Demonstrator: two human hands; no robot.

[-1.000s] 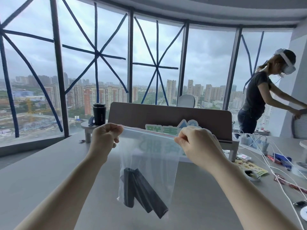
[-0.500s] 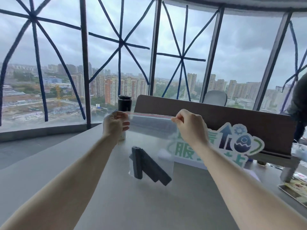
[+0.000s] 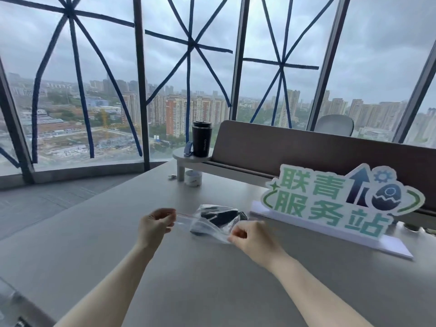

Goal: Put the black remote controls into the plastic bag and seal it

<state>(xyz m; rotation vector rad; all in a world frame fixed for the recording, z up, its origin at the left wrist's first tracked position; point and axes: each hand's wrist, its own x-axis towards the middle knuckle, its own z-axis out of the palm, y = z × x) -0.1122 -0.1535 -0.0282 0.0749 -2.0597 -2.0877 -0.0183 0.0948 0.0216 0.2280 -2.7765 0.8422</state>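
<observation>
Lowered onto the table (image 3: 165, 291) at frame centre, the limp, slippery plastic bag (image 3: 212, 228) with its remote controls (image 3: 220, 217) is pinched at its zip corners by the left hand (image 3: 154, 226) and right hand (image 3: 253, 238).

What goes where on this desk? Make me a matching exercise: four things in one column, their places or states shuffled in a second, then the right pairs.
Things:
1. black remote controls
2. plastic bag
3. black tumbler
4. green and white sign

Places or states:
A. stands on the small raised shelf near the window
B. lie inside the clear plastic
C. stands upright on the table, right of the hands
D. lies on the table, its zip edge pinched by the left hand and right hand

Pairs: 1-B, 2-D, 3-A, 4-C
</observation>
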